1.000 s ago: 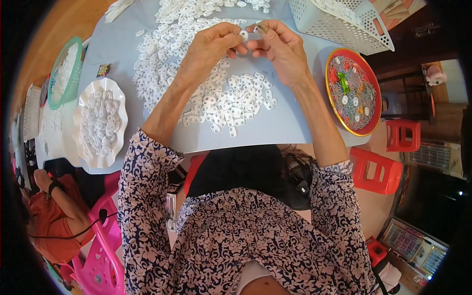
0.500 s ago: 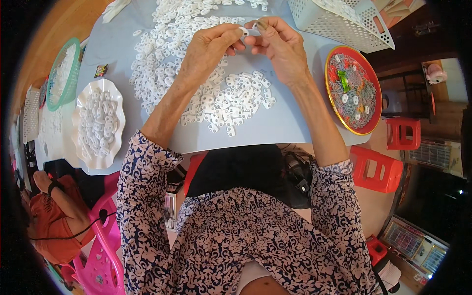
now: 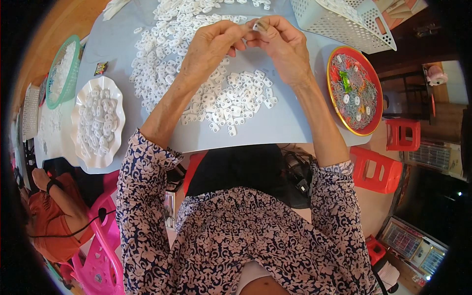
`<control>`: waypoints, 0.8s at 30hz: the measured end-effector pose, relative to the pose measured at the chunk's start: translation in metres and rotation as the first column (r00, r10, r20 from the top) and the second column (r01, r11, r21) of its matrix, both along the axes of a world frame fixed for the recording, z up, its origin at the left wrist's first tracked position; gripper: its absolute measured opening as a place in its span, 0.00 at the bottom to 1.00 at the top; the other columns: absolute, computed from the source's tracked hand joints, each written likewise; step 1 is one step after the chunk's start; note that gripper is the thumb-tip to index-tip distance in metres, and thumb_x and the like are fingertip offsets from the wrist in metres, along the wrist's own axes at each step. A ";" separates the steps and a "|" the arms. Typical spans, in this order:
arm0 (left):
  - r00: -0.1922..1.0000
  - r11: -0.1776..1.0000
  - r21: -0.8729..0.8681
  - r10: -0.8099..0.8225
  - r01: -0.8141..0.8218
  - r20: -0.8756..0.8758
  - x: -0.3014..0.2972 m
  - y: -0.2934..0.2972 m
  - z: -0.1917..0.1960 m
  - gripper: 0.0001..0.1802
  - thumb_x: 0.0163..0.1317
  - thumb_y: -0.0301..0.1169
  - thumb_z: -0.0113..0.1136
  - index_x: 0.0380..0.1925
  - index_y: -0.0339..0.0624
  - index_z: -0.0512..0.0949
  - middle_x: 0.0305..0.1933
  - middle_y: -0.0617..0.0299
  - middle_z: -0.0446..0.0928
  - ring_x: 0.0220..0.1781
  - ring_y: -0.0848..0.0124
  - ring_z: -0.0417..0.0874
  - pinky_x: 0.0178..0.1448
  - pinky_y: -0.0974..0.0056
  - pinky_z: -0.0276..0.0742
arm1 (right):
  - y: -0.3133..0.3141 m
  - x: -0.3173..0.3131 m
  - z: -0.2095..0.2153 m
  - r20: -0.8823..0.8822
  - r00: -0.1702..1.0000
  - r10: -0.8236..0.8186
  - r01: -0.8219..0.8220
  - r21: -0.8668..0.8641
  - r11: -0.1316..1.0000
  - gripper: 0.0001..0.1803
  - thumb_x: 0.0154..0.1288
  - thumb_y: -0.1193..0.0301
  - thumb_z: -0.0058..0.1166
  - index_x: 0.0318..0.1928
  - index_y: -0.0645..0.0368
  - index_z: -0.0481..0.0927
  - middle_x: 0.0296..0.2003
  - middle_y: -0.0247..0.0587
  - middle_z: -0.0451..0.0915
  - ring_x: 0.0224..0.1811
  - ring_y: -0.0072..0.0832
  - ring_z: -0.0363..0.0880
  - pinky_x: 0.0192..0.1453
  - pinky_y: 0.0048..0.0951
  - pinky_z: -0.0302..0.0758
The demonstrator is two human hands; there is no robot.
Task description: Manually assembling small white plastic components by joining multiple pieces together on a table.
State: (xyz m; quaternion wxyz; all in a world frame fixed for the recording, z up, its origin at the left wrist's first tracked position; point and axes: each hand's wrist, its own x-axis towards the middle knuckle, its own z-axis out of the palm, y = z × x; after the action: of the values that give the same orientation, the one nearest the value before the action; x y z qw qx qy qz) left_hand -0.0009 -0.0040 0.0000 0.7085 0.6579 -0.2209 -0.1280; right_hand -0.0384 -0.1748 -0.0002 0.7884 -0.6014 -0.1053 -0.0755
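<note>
Over the far part of the table, my left hand [image 3: 210, 48] and my right hand [image 3: 286, 49] meet at the fingertips. Between them a small white plastic piece [image 3: 255, 27] shows beside the right thumb; the fingers cover most of it. Both hands are closed in a pinch around it. Below and left of them spreads a large heap of small white two-holed plastic pieces [image 3: 160, 59]. A smaller group of the same pieces [image 3: 236, 101] lies nearer to me, between my forearms.
On the left stand a wavy white dish [image 3: 75, 123] of white parts and a green basket [image 3: 74, 73]. To the right are a red round tray [image 3: 377, 105] with grey metal bits and a perforated white basket [image 3: 339, 29]. A person [image 3: 61, 211] sits at lower left.
My hands have drawn closer together. The white piece that showed at my left thumb is now covered by the fingers. The heaps and containers stay put.
</note>
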 end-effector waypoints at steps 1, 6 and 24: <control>1.000 0.999 0.053 -0.009 0.008 0.018 -0.001 0.000 0.001 0.13 0.62 0.36 0.55 0.36 0.36 0.80 0.28 0.63 0.79 0.29 0.80 0.74 0.37 0.73 0.71 | 0.001 0.000 0.000 0.033 0.999 0.006 -0.004 -0.041 0.999 0.10 0.67 0.68 0.51 0.41 0.62 0.77 0.40 0.40 0.80 0.39 0.24 0.79 0.46 0.26 0.77; 0.994 0.998 0.002 0.066 -0.067 0.082 -0.001 -0.001 -0.001 0.13 0.62 0.35 0.54 0.37 0.35 0.80 0.29 0.63 0.79 0.29 0.79 0.73 0.36 0.73 0.71 | 0.002 -0.002 0.004 0.004 1.000 0.006 -0.006 -0.030 1.000 0.08 0.66 0.70 0.52 0.40 0.63 0.78 0.36 0.37 0.81 0.36 0.21 0.79 0.42 0.23 0.77; 0.996 0.995 -0.074 0.073 -0.069 0.059 0.004 0.002 -0.003 0.12 0.63 0.33 0.55 0.40 0.37 0.78 0.31 0.64 0.79 0.31 0.79 0.73 0.38 0.73 0.71 | 0.002 -0.002 -0.001 0.018 0.990 -0.138 0.138 -0.224 0.965 0.08 0.63 0.73 0.56 0.40 0.64 0.82 0.30 0.33 0.81 0.29 0.16 0.76 0.35 0.16 0.73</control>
State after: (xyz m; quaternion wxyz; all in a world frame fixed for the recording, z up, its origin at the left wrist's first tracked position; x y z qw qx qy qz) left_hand 0.0029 -0.0017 -0.0027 0.7287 0.6430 -0.2236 -0.0744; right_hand -0.0407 -0.1724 -0.0014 0.7079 -0.6925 -0.0720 -0.1185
